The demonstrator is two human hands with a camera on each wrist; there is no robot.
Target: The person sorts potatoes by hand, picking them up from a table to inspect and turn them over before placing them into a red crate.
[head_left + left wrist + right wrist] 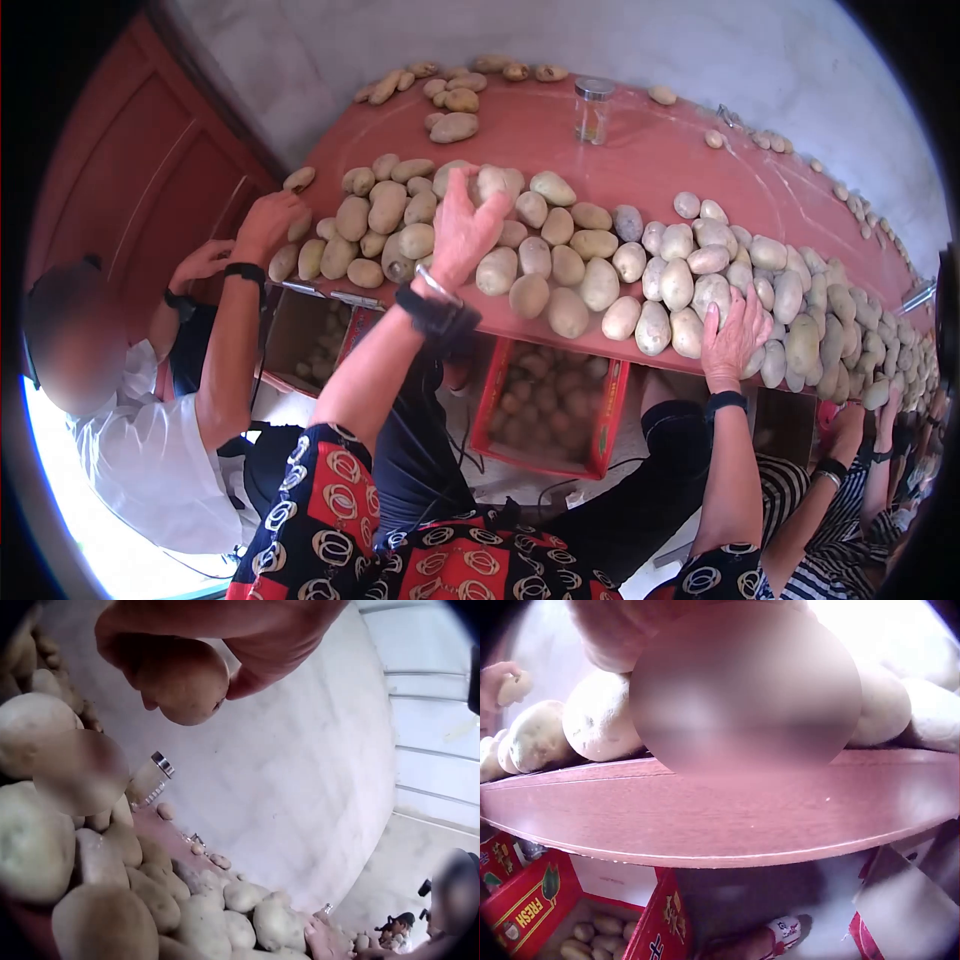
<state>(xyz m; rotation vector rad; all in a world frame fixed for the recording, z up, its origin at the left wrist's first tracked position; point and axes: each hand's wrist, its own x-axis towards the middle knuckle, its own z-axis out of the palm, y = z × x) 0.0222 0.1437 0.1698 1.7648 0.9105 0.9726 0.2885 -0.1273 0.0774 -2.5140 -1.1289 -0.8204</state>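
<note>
Many tan potatoes (568,312) lie on the red table (480,130). The left hand (467,222) is over the pile left of centre; in the left wrist view the left hand (225,637) holds one potato (187,686) between thumb and fingers, raised above the others. The right hand (737,335) rests on potatoes near the table's front edge, fingers spread over them. In the right wrist view a blurred oval hides most of what lies under the right hand (619,634).
A glass jar (592,112) stands towards the back. Under the table edge sits a red box (612,415) of potatoes, with another box (300,335) at left. A person in white (160,460) reaches in from the left; others in stripes sit at right.
</note>
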